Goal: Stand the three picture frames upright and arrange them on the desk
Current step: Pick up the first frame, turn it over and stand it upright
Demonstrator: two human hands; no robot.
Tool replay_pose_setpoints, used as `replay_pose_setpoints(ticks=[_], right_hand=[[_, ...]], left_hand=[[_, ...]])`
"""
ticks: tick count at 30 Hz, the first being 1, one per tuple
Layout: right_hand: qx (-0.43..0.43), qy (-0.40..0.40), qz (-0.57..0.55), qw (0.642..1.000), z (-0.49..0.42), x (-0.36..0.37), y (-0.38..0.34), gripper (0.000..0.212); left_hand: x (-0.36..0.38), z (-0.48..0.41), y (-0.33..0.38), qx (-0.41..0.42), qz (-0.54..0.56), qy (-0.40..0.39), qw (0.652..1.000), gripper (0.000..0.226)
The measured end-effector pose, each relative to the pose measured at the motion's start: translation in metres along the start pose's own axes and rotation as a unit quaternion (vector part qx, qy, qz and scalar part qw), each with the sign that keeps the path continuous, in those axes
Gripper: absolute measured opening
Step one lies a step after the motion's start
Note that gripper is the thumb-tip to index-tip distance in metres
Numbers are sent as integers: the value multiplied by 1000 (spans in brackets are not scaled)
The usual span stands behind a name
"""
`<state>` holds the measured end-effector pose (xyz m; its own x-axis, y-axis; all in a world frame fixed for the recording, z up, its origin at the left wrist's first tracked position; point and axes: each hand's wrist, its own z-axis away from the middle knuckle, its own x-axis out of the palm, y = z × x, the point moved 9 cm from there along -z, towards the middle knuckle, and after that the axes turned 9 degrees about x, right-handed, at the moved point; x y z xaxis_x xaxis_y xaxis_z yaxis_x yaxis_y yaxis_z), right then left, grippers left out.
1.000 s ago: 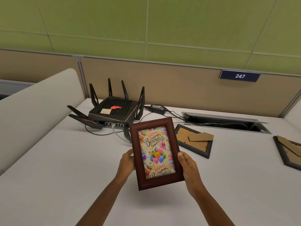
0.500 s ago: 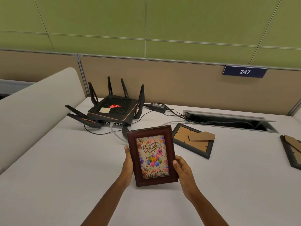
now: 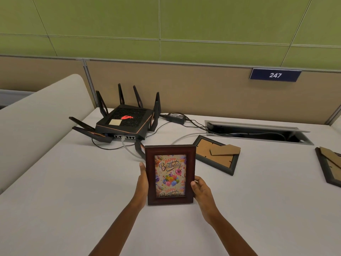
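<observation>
Near the desk [image 3: 73,209] front edge, left hand [image 3: 142,183] and right hand [image 3: 201,191] grip the birthday picture frame [image 3: 170,174] by its sides, bottom edge apparently touching down; first frame being stood, next likely release once its easel holds.

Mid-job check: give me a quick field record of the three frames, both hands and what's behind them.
birthday frame: upright, picture facing camera, bottom edge at the desk
left hand: grips its left edge
right hand: grips its lower right edge
second frame: lying face down, right of centre
third frame: face down, cut by right edge
router: behind, left
frames upright: one of three
</observation>
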<state>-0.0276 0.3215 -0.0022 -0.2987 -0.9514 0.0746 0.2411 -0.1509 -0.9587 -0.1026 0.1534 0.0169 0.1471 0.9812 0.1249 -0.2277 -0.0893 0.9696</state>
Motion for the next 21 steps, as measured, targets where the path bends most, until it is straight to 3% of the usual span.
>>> replay_pose_setpoints(ticks=[6, 8, 11, 15, 18, 21], right_hand=[[8, -16, 29, 999, -2, -2, -2, 15], [6, -21, 48, 999, -1, -7, -5, 14], [-11, 5, 103, 995, -1, -25, -14, 19], [-39, 70, 131, 988, -2, -65, -30, 29], [-44, 115, 135, 983, -3, -96, -40, 31], [-32, 144, 147, 978, -7, -126, -45, 35]], left_hand=[[-4, 6, 9, 25, -21, 38, 999, 63], [-17, 12, 31, 108, -73, 134, 982, 53], [-18, 38, 89, 291, -146, 234, 916, 45], [36, 75, 149, 506, -237, 169, 812, 53], [92, 101, 160, 607, -310, 92, 726, 53], [139, 106, 146, 617, -339, 28, 710, 50]])
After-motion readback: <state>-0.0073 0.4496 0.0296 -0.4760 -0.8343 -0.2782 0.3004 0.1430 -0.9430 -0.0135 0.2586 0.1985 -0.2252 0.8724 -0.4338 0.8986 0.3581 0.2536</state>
